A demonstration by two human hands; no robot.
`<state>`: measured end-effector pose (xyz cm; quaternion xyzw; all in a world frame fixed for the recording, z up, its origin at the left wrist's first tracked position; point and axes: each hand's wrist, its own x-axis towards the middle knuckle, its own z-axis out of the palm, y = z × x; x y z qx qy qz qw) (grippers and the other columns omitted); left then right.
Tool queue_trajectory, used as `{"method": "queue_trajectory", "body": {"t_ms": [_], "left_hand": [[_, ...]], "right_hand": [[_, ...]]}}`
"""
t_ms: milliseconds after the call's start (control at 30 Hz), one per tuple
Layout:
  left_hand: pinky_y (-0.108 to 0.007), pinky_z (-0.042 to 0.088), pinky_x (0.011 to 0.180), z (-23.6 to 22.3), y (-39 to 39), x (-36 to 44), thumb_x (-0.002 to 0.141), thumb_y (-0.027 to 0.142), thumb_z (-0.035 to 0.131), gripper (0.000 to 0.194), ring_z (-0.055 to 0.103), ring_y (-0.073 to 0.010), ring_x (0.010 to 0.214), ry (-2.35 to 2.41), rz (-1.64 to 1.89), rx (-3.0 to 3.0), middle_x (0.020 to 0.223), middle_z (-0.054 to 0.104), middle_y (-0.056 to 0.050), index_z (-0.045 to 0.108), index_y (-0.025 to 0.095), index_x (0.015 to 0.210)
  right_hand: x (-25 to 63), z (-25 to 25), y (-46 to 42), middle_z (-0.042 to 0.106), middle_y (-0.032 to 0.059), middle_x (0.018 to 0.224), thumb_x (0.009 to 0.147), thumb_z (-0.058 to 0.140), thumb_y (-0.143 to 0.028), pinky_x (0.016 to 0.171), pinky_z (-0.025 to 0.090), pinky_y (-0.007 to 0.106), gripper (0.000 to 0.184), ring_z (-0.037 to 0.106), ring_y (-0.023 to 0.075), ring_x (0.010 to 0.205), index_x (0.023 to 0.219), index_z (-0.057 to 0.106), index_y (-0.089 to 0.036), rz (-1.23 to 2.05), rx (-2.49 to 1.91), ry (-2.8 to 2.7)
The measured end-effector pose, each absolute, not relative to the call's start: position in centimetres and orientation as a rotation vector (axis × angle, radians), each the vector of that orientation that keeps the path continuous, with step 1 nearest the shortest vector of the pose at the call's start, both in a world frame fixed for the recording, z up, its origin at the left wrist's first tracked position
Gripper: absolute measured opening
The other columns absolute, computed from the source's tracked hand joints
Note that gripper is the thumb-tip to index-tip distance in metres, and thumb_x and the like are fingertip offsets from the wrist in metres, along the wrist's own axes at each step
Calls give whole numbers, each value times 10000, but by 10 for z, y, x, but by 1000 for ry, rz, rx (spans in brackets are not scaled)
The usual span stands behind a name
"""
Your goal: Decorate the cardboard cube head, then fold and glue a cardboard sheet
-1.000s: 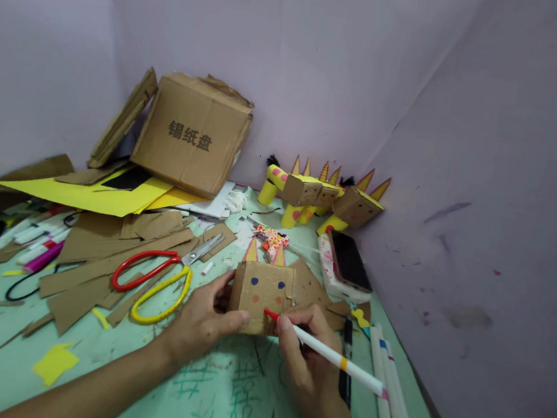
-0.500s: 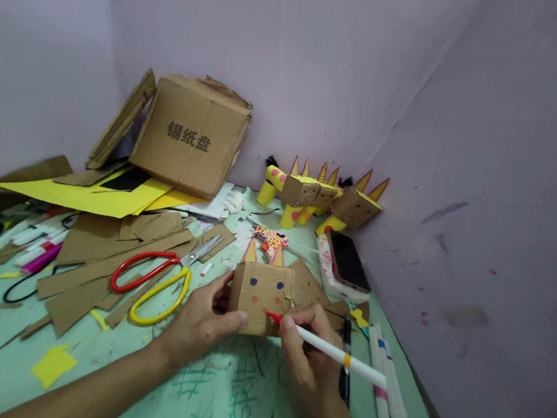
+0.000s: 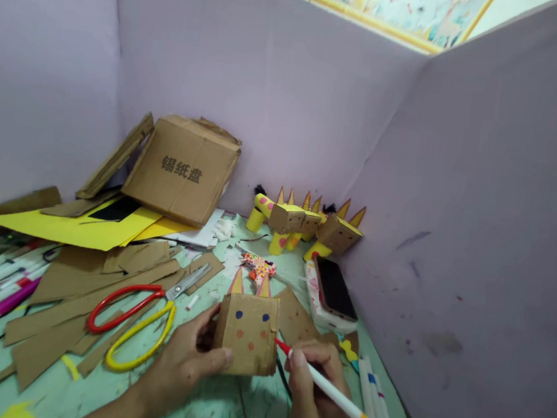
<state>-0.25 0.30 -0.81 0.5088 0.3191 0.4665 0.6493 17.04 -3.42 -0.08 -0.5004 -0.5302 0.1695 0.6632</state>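
Observation:
A small cardboard box [image 3: 244, 353] with two blue dots, several reddish dots below them and two pointed yellow ears on top is held upright over the table. My left hand [image 3: 189, 353] grips its left side, thumb on the front face and the other fingers partly hidden behind. In my right hand [image 3: 313, 387] is a white marker [image 3: 344, 404] with an orange band, pinched near its red tip. That tip points at the box's right edge; whether it touches, I cannot tell. Behind the box lies a glue gun [image 3: 258, 267] with a colourful pattern.
Scissors [image 3: 167, 300] with red and yellow handles lie on cardboard strips [image 3: 50, 334] at left. A large carton [image 3: 182, 168] leans at the back. Yellow cardboard animals [image 3: 287, 223] stand by the wall. A phone [image 3: 334, 288] and more markers [image 3: 377, 398] are at right.
My right hand has drawn the marker tip away from the box's front, toward its right edge. A lower reddish dot shows where the tip was. The view has tilted upward.

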Motion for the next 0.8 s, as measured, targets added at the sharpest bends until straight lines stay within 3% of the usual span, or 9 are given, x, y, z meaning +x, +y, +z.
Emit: {"method": "queue_trajectory", "body": {"t_ms": [400,800], "left_hand": [[-439,454,963,-5,4,-3,691,316,712,676,552,-332,1159,720,1054,1153,1222,630,-112,450,148,1291],[-394,483,884,-1,3,-2,660,307,704,682,612,-301,1040,818,1034,1172,1134,662,-115,452,119,1266]], "right_hand": [[162,-5,-35,493,-32,606,886,491,-399,517,346,260,251,450,130,524,710,503,-221,476,-1180,-1287],[175,-2,-27,533,-31,533,855,534,-258,444,377,225,170,489,116,463,691,521,-213,372,-1102,-1565]]}}
